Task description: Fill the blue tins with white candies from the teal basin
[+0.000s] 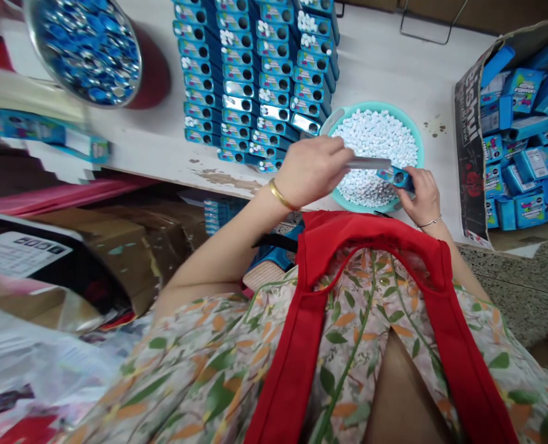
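the box (405, 180), likely light and easily crushed, is pinched in the right hand (425, 196) over the bowl (420, 140), best held by its sides; the tool (370, 163) is gripped in the left hand (313, 169).

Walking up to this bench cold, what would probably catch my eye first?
Likely the turquoise basin of small white pellets, just beyond the red apron. Left of it, little blue boxes stand in crowded rows. At the far left, a round container holds shiny blue pieces.
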A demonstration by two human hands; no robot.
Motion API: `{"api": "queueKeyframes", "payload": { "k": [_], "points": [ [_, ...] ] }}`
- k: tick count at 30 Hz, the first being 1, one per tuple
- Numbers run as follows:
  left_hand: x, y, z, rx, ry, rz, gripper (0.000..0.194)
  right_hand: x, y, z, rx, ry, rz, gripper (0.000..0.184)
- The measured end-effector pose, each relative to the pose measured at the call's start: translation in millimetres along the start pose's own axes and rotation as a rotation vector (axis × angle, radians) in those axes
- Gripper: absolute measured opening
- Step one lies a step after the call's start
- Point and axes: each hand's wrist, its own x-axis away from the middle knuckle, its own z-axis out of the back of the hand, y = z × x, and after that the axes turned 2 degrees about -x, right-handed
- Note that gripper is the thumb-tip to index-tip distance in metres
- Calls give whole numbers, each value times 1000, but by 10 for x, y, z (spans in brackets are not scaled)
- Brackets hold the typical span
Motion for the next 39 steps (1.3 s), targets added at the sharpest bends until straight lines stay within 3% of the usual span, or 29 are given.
{"api": "queueKeyframes", "payload": {
  "k": [4, 6, 9, 13, 18, 22, 26, 30, 33, 39],
  "points": [
    [186, -358, -721, 84, -93, 323, 25, -162, 251, -28, -257, 9, -148, 71],
    [122, -342, -1089, 151, -175, 389, 28, -268, 333, -110, -345, -25, -215, 78],
    [-178, -104, -1471, 281, -193, 397, 34, -385, 323, -270, -408, -98, -266, 81],
    [-556, 146, -1657, 399, -154, 358, 37, -387, 165, -412, -446, -176, -288, 80],
    [-484, -61, -1702, 475, -95, 284, 33, -162, 117, -287, -518, -14, -283, 73],
    [-272, -265, -1556, 512, 19, 176, 28, 52, 217, -28, -396, 131, -253, 68],
    [-130, -326, -1161, 508, 50, 86, 31, 127, 267, 112, -215, 154, -136, 64],
    [-108, -276, -708, 442, 54, -22, 32, 43, 202, 51, -127, 65, -42, 57],
    [-173, -165, -407, 339, -6, -90, 31, -50, 121, -61, -109, 19, 6, 54],
    [-301, 108, 118, 93, -80, -100, 26, -135, 53, -241, -117, 1, 76, 52]
  ]
}}
